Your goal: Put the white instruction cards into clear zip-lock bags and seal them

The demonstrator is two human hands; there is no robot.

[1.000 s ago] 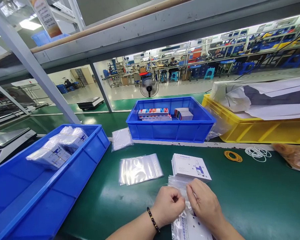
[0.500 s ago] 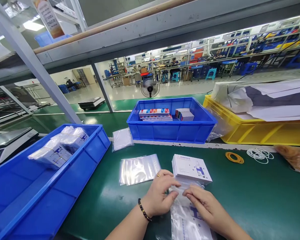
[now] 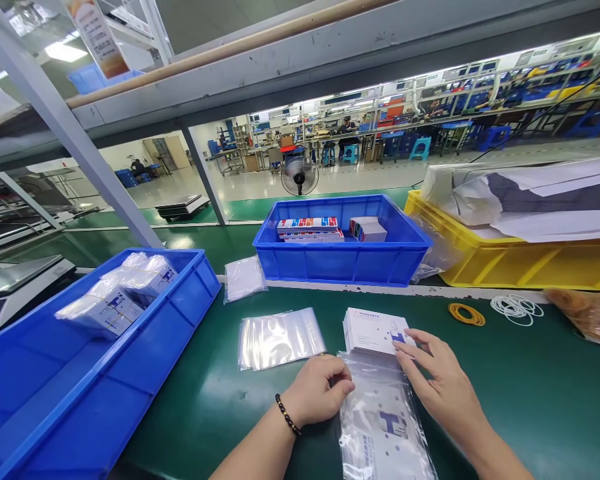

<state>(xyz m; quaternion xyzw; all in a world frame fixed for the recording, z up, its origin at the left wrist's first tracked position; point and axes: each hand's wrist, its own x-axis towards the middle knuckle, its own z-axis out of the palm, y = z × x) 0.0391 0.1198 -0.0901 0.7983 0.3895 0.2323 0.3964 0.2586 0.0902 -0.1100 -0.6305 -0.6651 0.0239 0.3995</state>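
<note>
Left hand: loosely curled at the bag's left edge; cannot tell whether pinching
Right hand: fingers spread, tips at the card stack
Bag: flat on green table, printed card inside
Left-side blue bin: bagged bundles, apparently done
Card stack: unbagged, apparently remaining
Clear bags: flat, apparently unfilled

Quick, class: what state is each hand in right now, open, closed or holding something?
Left hand: curled at the left edge of the clear bag; whether it grips cannot be told.
Right hand: open, at the right end of the card stack.
</note>
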